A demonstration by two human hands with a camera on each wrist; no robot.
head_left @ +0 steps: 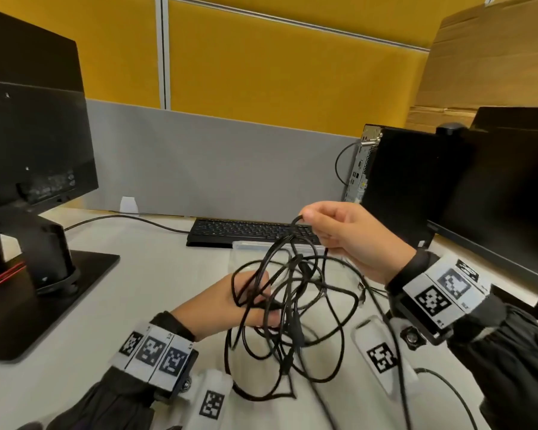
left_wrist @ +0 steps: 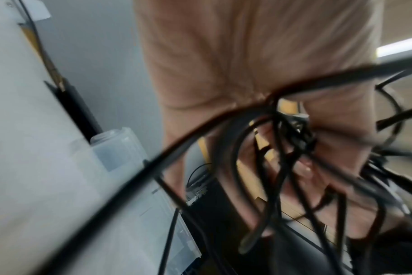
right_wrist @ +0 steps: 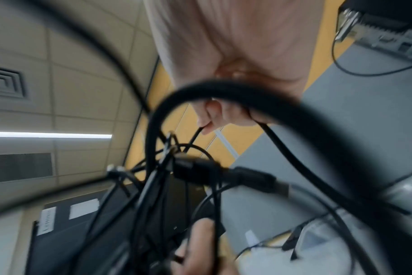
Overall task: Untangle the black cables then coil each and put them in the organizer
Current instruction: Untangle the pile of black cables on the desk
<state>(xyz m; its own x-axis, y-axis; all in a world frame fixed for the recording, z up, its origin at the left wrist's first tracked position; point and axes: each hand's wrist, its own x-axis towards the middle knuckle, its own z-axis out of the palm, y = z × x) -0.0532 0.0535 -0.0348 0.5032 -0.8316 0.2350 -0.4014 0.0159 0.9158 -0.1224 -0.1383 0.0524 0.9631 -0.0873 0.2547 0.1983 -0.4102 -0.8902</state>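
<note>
- R hand [head_left: 348,237] raised above the desk [head_left: 156,293], thumb + fingers pinching one loop at the top of the black cables [head_left: 295,308]; the tangle hangs from that pinch.
- L hand [head_left: 230,305] lower, fingers curled into the middle of the tangle w/ several strands wrapped over them. Exactly which strand it grips: can't tell, wrist view too blurred.
- Tangle is mid-air between both hands; lower loops drape onto the desk near the front edge. A connector [right_wrist: 256,178] sits in the knot's core.
- Organizer [head_left: 255,248], clear plastic, sits just in front of the keyboard [head_left: 246,231], behind the tangle. Looks like nothing coiled in it yet, though view into it is partly blocked.
- Risks, imo:
- Pulling hands apart now prob cinches the knot, since strands cross round the L fingers.
- Connector may snag on a loop → jerk, bent plug or strained cable if forced.
- Loops round the L fingers could tighten + trap the hand.
- Dragging tails could catch the clear organizer and shove it, or hook other leads lying on the desk on the R side.
- Hard to tell how many cables there are, so easy to coil two as one.
</note>
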